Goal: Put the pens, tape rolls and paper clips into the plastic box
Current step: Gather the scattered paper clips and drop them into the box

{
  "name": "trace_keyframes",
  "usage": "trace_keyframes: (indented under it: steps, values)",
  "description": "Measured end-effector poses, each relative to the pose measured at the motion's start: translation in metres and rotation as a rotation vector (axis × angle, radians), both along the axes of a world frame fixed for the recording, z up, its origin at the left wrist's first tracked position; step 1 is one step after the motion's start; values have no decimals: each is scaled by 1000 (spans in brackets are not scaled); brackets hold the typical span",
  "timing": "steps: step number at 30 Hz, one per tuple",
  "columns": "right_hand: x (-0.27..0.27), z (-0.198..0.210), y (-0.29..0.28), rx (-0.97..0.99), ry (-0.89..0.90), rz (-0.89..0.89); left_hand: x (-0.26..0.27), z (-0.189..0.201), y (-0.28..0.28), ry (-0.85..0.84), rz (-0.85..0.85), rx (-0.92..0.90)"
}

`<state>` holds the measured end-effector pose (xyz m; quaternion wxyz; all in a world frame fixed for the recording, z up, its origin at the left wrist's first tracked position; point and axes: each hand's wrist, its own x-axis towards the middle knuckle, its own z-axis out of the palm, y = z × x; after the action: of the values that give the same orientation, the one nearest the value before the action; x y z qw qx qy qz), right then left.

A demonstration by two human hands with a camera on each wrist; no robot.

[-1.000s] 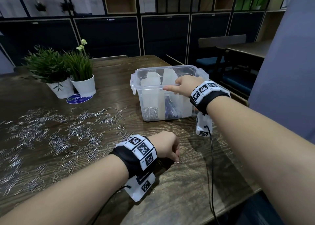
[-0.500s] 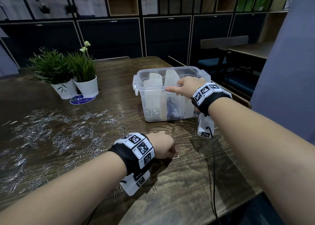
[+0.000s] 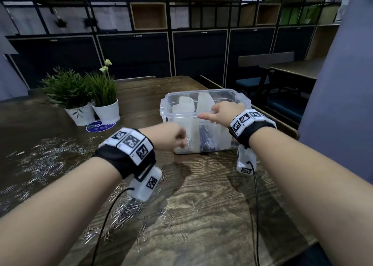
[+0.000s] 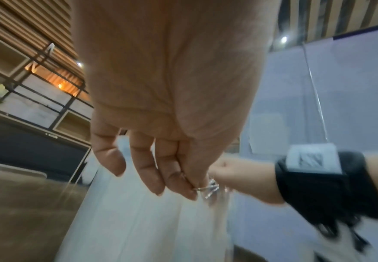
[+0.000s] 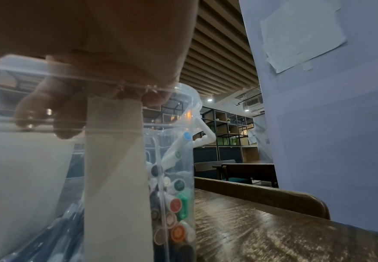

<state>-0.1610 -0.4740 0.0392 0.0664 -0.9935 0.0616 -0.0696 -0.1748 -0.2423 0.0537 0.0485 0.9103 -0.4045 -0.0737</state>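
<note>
The left hand [image 3: 171, 136], which rested low on the dark wooden desk [image 3: 212, 195] half a second ago, is now raised clear of it and up against the near wall of the clear plastic box [image 3: 182, 112]. Its fingers [image 4: 152, 179] are curled together with the thumb, pinching a small bunch of silver paper clips [image 4: 209, 187]. The right hand [image 3: 224, 112] has kept its place on the box's near rim.

The box stands open on the desk, split by upright whitish translucent dividers [image 5: 116, 168]. The end compartment holds marker pens with coloured caps [image 5: 175, 203]; dark pens lie in the middle one, and a few clips show at the bottom of the left one.

The right hand's fingers [image 5: 55, 115] are hooked over the rim into the box, gripping the wall, with the index finger stretched along the edge.

Many more loose silver clips [image 3: 40, 161] lie scattered across the desk to the left, and a pile [image 3: 125, 209] sits under the left wrist. Two white potted green plants [image 3: 84, 96] stand beyond.
</note>
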Motion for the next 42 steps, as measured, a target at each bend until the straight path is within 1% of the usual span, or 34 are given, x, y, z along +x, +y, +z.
trace_keyframes:
  steps: [2, 4, 7, 9, 11, 13, 14, 16, 18, 20, 22, 23, 24, 27, 28, 30, 33, 34, 40, 42]
  values:
    - [-1, 0, 0, 0, 0, 2, 11, 21, -1, -17, 59, -110]
    - [-3, 0, 1, 10, -2, 7, 21, 36, -5, -75, 120, -219]
    - [-4, 0, 1, 21, 0, 8, 32, 39, -17, -230, 273, -334]
    - [-4, 0, 1, 13, -4, 7, 38, 29, -22, -325, 377, -350]
    - [-4, -1, 2, 2, -4, 4, 41, 17, -23, -366, 419, -279]
    - [-4, -1, 3, -6, 0, 3, 44, 7, -20, -364, 426, -255]
    - [-5, 0, 3, -4, 2, 3, 44, 5, -17, -356, 413, -281]
    - [-5, 0, 4, 7, 9, 3, 42, 1, -9, -332, 392, -391]
    - [-5, 1, 4, 9, 15, 4, 37, -2, -1, -342, 379, -492]
    - [-5, 1, 3, 20, 14, 7, 30, -8, 7, -360, 360, -548]
    - [-4, 1, 2, 17, 0, 3, 20, -17, 15, -330, 296, -576]
    - [-4, 1, 2, 13, -6, -3, 15, -21, 18, -270, 241, -569]
    - [-3, 1, 2, 10, -5, -10, 8, -25, 21, -171, 178, -537]
    - [-3, 1, 2, 17, 7, -17, -20, -40, 25, 201, 23, -319]
    - [-3, 2, 2, 13, 9, -16, -29, -46, 24, 279, -8, -244]
    - [-3, 2, 2, 10, 13, -13, -41, -61, 20, 328, -61, -119]
    - [-4, 3, 2, 21, 20, -14, -48, -78, 11, 437, -85, -40]
    - [-4, 3, 2, 20, 22, -14, -49, -81, 8, 445, -96, -12]
    - [-5, 3, 4, 6, 18, -23, -46, -84, 1, 423, -142, 127]
    - [-5, 3, 4, 14, 18, -24, -45, -84, 2, 364, -168, 175]
